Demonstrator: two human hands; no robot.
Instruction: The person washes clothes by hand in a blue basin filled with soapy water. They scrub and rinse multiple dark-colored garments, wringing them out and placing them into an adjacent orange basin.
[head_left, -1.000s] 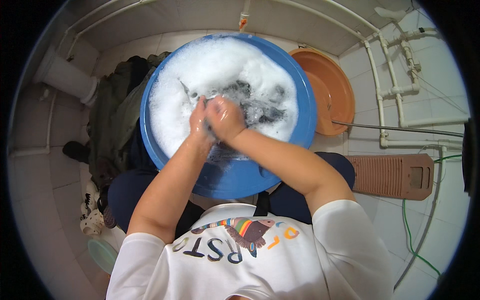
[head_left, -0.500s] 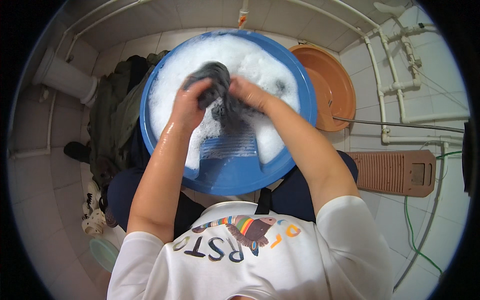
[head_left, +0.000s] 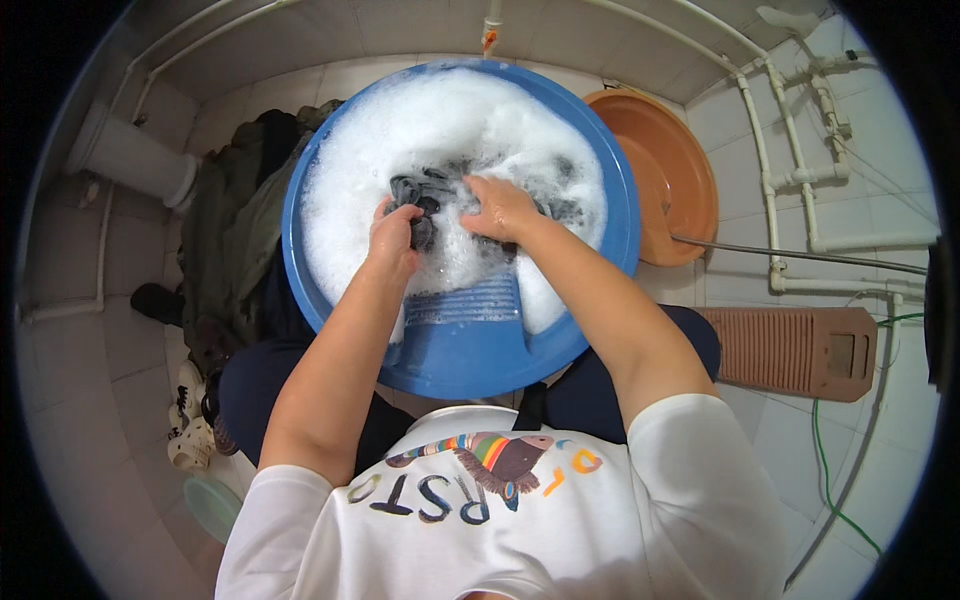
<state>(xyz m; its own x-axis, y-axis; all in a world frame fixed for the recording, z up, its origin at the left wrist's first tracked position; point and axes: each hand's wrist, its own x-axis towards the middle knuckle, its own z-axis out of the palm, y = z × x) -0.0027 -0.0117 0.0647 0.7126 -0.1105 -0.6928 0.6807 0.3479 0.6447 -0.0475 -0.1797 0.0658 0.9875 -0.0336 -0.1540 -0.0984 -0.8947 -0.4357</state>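
Foamy water fills a large blue basin [head_left: 455,365] between my knees, with a ridged washboard slope [head_left: 462,305] moulded into its near side. Dark grey wet cloth [head_left: 425,192] lies partly under the suds just beyond the ridges. My left hand [head_left: 395,238] is closed on the cloth's left part, thumb on top. To its right, my right hand [head_left: 500,208] rests low in the foam with thumb and fingers apart, touching the suds. More of the dark cloth [head_left: 562,210] shows through the foam to the right of that hand; the rest is hidden.
An orange-brown basin [head_left: 690,190] stands behind on the right, with a thin hose across it. A brown washboard [head_left: 790,350] lies at right. Dark clothes [head_left: 225,220] are heaped at left, near pale clogs [head_left: 192,445]. White pipes [head_left: 770,180] run along the walls.
The bunched dark cloth has been lowered from above the foam into the suds and spread out. Both hands have come down, the left nearer to me, and the right hand's fingers have parted.
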